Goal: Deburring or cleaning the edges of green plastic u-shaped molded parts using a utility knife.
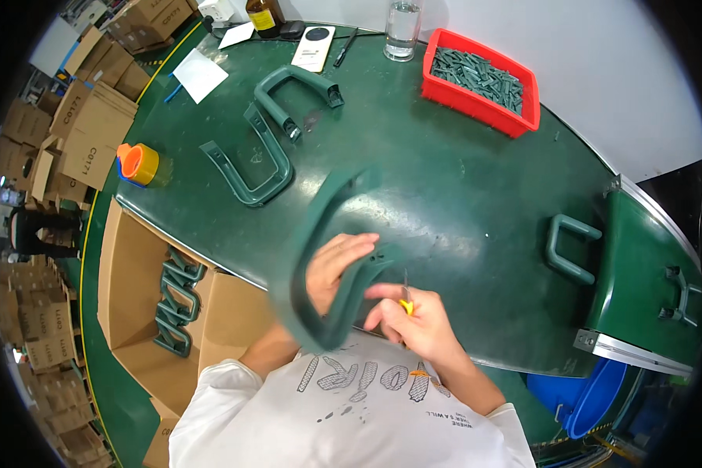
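A green U-shaped plastic handle [292, 261] is held up in front of me, slightly blurred. My left hand [331, 269] is closed around it, the fingers showing between its two arms. Close to the handle's nearer end, my right hand [425, 326] grips a small trimming knife [406, 305] with a yellow handle and a thin blade pointing away from me. Two more U-shaped handles, one with its hollow side up [261, 191] and another beside it [277, 78], lie at the table's far left.
A red bin [480, 115] of small green pieces stands at the back right, beside a glass of clear liquid [402, 35]. Orange tape [142, 164] sits at the left edge. Several handles lie in a cardboard box [132, 269]. Another handle [558, 246] rests near the conveyor [639, 265].
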Available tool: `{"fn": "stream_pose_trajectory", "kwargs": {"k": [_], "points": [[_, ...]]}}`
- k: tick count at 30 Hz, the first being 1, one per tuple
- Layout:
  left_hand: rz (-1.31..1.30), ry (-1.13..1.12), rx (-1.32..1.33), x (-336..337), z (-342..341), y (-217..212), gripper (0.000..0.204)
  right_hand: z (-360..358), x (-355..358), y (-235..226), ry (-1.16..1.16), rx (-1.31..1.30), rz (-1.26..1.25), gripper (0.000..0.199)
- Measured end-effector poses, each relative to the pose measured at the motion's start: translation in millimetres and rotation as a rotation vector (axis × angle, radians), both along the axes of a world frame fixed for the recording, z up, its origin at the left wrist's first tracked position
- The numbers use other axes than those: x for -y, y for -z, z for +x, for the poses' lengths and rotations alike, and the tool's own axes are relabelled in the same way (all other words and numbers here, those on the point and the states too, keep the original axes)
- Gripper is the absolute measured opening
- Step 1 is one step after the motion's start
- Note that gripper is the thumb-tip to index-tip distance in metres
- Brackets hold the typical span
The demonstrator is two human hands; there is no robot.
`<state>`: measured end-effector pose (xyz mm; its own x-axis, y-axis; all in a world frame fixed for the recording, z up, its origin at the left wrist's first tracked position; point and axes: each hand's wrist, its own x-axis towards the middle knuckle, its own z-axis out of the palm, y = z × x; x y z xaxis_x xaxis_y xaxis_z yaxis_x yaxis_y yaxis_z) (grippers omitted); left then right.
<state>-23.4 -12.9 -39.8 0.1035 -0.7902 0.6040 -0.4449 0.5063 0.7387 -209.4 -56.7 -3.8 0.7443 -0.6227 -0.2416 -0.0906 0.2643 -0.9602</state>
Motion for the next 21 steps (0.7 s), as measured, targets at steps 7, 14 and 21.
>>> {"fn": "stream_pose_trajectory", "kwargs": {"k": [7, 14, 21], "points": [[0.264, 0.017, -0.35, -14.3, 3.2, -9.8, 0.032, -9.7, 17.1, -3.0, 0.129, -0.245, -0.961, 0.029], [0.333, 0.041, -0.335, -22.3, 7.6, -19.5, 0.032, -4.6, 15.5, -1.5, 0.124, -0.28, -1.11, 0.019], [0.368, 0.025, -0.306, -24.5, 9.4, -17.7, 0.034, -4.4, 17.3, -2.8, 0.092, -0.293, -1.125, 0.019]]}}
